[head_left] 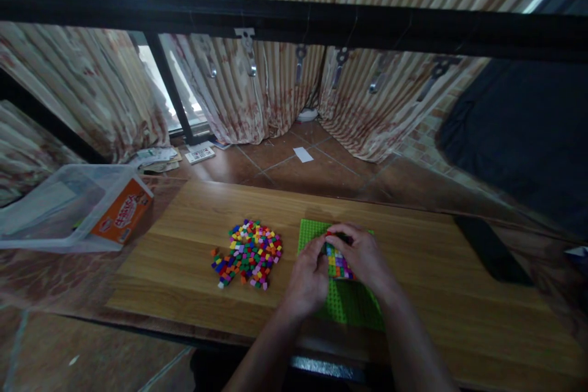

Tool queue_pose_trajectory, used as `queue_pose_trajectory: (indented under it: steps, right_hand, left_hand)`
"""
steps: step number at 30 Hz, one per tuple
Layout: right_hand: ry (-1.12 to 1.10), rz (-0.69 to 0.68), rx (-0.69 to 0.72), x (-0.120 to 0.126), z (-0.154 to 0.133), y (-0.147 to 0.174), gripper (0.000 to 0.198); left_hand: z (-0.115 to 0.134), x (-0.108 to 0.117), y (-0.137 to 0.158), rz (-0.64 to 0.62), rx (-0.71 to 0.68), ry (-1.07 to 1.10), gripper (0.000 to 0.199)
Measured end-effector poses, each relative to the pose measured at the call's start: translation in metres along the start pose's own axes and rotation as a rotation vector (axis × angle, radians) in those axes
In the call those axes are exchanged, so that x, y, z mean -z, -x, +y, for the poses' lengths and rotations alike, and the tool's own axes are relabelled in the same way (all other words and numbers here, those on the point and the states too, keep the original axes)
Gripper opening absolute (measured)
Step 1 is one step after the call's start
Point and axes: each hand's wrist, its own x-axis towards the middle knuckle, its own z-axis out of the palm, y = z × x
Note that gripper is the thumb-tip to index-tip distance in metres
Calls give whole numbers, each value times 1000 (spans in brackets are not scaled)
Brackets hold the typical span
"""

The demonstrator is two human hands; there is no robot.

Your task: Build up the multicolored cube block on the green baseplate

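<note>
A green studded baseplate (346, 305) lies on the wooden tabletop in front of me. On it is a compact block of small coloured cubes (337, 264), in rows of green, blue, yellow, orange and purple. My left hand (309, 278) curls against the block's left side, fingers bent and pressed to it. From the right, my right hand (364, 257) reaches over the block's far edge, thumb and forefinger pinched together. A small red cube (329, 234) shows at those fingertips, close to the left fingertips. Both hands partly cover the block.
Left of the baseplate lies a loose pile of coloured cubes (250, 252). A clear plastic box (55, 242) with an orange label stands at the far left. A dark phone-like slab (493, 251) rests on the right. Beyond the table runs a black rail (285, 18) with hooks.
</note>
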Motion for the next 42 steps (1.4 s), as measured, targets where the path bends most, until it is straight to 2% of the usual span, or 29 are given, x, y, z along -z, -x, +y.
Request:
queue_pose_trajectory:
  steps: [12, 19, 22, 24, 26, 30, 32, 36, 42]
  right_hand:
    - [4, 2, -42, -2, 3, 1, 21]
    - [14, 14, -55, -2, 15, 5, 28]
    - [39, 28, -64, -2, 16, 7, 36]
    - [55, 62, -67, 0, 15, 8, 40]
    - [67, 120, -55, 2, 13, 10, 40]
    - [88, 235, -34, 8, 7, 13, 33]
    - [81, 271, -28, 11, 5, 15, 32]
    - [39, 321, -37, 12, 2, 17, 29]
    - [37, 309, -13, 11, 3, 17, 27]
  left_hand:
    - [0, 0, 1, -18, -40, -38, 50]
    - [-2, 7, 3, 22, 40, -93, 44]
    - [-2, 23, 1, 59, 15, -144, 36]
    - [0, 43, -1, 91, -18, -193, 30]
    - [2, 69, -1, 183, -25, -285, 27]
    - [6, 124, 4, 359, 108, -580, 25]
    - [5, 143, 9, 375, 180, -720, 23]
    - [-3, 156, 14, 320, 218, -902, 29]
    - [-6, 150, 9, 228, 294, -1047, 30]
